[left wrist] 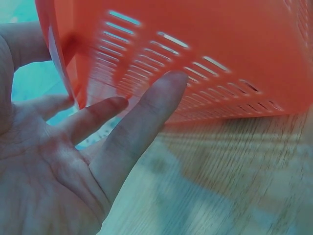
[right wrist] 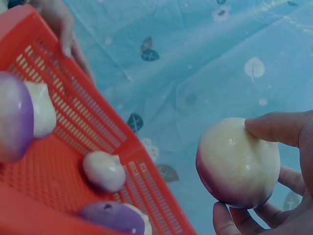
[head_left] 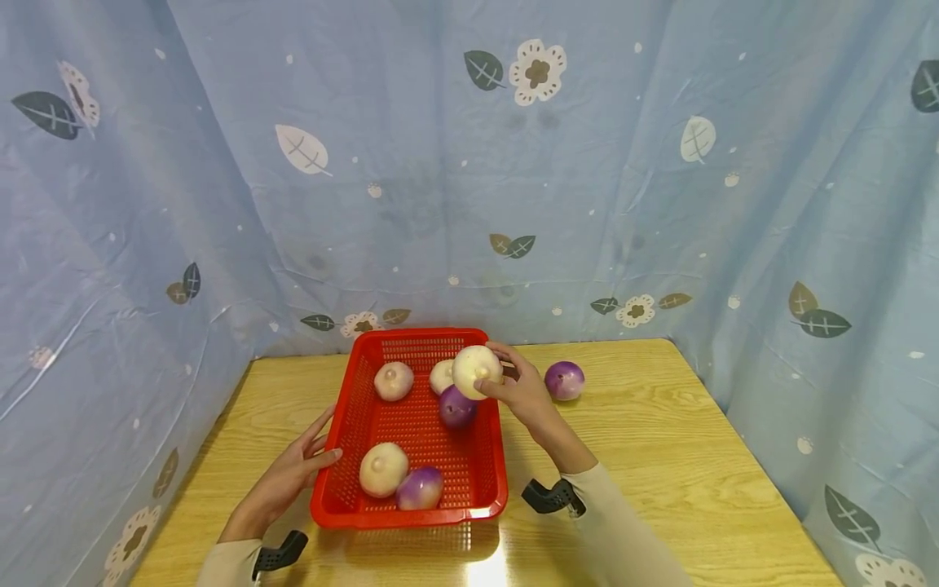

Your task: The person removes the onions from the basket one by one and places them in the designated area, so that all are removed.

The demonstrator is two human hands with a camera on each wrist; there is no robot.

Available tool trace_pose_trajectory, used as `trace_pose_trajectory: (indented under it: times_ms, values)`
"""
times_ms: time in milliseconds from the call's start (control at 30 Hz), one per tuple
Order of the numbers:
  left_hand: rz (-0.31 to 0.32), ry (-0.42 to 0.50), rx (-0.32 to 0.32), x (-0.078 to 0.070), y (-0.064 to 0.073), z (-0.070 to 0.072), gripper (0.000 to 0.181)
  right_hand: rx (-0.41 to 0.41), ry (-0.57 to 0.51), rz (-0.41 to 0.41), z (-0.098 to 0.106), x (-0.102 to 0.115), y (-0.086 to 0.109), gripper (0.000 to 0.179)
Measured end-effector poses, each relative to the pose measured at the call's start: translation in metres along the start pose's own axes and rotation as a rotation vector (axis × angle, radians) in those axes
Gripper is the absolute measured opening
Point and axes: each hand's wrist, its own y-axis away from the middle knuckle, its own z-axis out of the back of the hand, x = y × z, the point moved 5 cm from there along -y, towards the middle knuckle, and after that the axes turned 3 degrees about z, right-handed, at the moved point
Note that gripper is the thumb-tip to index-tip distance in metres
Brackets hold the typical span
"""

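Observation:
My right hand (head_left: 524,391) pinches a white-and-purple turnip (head_left: 477,371) between thumb and fingers, above the right side of a red slotted basket (head_left: 421,518). Its pale side and purple lower edge show in the right wrist view. At the basket's left side, my left hand (head_left: 293,469) holds the rim, thumb over the top and fingers against the outer wall (left wrist: 210,44). Several turnips lie inside: a pale turnip (head_left: 394,381) at the back left, a pale turnip (head_left: 381,470) and a purple turnip (head_left: 421,489) in front, and a purple turnip (head_left: 457,408) under the held one.
Another purple turnip (head_left: 565,381) lies on the wooden table (head_left: 660,481), right of the basket and beyond my right hand. A blue patterned curtain (head_left: 440,204) hangs behind the table and along both sides. Each wrist wears a black mount (head_left: 552,497).

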Motion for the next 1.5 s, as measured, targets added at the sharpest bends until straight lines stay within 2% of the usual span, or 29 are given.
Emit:
trace_pose_trajectory:
  times_ms: [167, 467, 767, 1033, 1300, 1500]
  values:
    - [-0.003, 0.005, 0.007, -0.001, -0.001, -0.001, 0.081, -0.029, 0.031, -0.014, 0.016, -0.01, 0.004, 0.061]
    - [-0.013, 0.01, 0.012, -0.001, 0.0, -0.001, 0.08, -0.076, -0.034, -0.044, 0.039, -0.025, 0.006, 0.06]
    - [-0.018, 0.008, 0.012, -0.003, 0.002, -0.002, 0.08, -0.118, 0.044, -0.056, 0.064, -0.03, 0.013, 0.063]
    - [-0.027, 0.01, 0.024, -0.004, 0.004, -0.003, 0.082, -0.16, 0.068, -0.076, 0.084, -0.033, 0.018, 0.062]
    - [0.002, 0.004, -0.013, -0.001, 0.002, 0.0, 0.081, -0.152, 0.109, -0.119, 0.103, -0.039, 0.024, 0.068]
    - [0.0, -0.005, -0.003, -0.002, 0.001, 0.0, 0.081, -0.157, 0.145, -0.122, 0.119, -0.048, 0.024, 0.069]
